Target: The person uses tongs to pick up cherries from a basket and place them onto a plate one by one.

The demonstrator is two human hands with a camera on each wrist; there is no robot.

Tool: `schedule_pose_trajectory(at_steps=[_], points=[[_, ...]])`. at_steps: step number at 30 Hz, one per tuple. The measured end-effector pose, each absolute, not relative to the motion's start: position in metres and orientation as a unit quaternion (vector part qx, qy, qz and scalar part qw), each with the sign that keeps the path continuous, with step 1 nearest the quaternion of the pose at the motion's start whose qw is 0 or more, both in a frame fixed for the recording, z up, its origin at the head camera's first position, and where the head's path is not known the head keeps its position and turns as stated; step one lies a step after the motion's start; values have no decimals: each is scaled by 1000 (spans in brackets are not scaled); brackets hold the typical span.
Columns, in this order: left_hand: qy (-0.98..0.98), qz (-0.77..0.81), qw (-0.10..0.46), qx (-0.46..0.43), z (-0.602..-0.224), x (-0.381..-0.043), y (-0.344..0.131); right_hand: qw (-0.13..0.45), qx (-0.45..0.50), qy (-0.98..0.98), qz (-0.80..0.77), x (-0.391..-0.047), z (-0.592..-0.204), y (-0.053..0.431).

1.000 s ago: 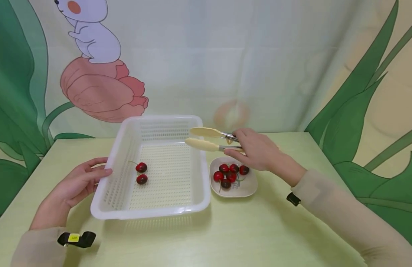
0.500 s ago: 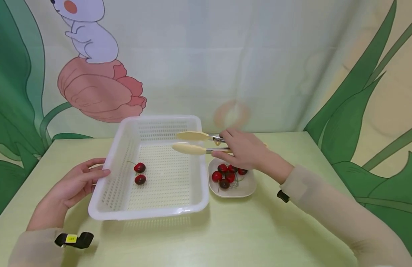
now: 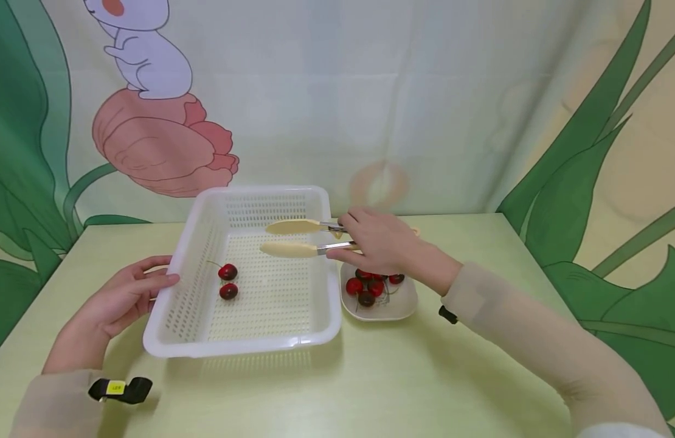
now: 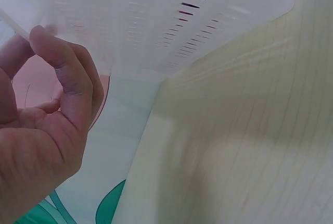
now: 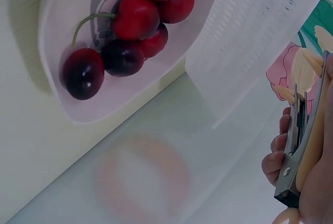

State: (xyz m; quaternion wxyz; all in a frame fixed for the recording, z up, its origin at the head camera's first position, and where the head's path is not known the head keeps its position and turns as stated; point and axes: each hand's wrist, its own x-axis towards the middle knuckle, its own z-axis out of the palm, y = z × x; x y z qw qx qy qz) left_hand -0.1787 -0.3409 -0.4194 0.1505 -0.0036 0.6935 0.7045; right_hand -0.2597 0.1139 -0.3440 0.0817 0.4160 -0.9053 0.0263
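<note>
My left hand (image 3: 123, 296) pinches the left rim of a white plastic basket (image 3: 244, 348) between thumb and fingers. Two dark red cherries (image 3: 228, 281) lie on the basket's left floor, one with its stem up. With my right hand (image 3: 385, 242) I grip a pair of tongs (image 3: 294, 227) with cream-coloured tips and metal arms. The tips are spread with nothing between them, reaching over the basket's right side. Below the right hand, a small pale dish (image 3: 400, 310) holds several cherries (image 5: 83, 73), partly hidden by the hand in the head view.
The basket and dish stand side by side on a light green table (image 3: 403, 377). Behind the table hangs a curtain (image 3: 294, 109) printed with a rabbit, a pink flower and green leaves.
My right hand has moved left with the tongs, bringing their spread tips farther over the basket. The left hand keeps its hold on the rim, and the cherries stay where they were.
</note>
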Motion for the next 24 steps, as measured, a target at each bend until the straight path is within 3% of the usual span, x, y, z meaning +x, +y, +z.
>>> schedule_pose_trajectory(at_steps=[24], points=[[688, 710, 152, -1, -420, -180, -341, 90, 445, -886, -91, -268, -347, 60]])
